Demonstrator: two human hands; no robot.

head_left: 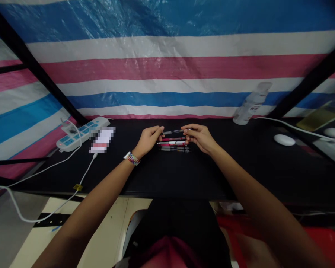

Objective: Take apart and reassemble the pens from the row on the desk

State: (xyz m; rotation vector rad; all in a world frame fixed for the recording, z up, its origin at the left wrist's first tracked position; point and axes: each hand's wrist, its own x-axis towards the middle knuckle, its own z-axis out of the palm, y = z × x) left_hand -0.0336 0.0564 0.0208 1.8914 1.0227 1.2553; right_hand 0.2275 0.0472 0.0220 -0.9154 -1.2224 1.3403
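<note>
Between my two hands a dark, partly clear pen point(173, 131) lies crosswise, one end at each hand. Thumb and fingers of my left hand point(150, 139) pinch its left end. The right end sits in the fingertips of my right hand point(199, 137). Just below, on the black table point(167, 175), several pens lie side by side: a red one point(172, 139), a white and red one point(173, 143), and dark grey ones point(173, 149) nearest me. My lower fingers are close to the ends of the red pens; whether they touch cannot be made out.
At the left are a white power strip point(86, 134) and a phone point(102, 139) on a charging cable point(86, 171). A clear bottle point(251, 104) stands at the back right, near a white oval object point(284, 140). Striped plastic sheeting point(167, 69) hangs behind the table.
</note>
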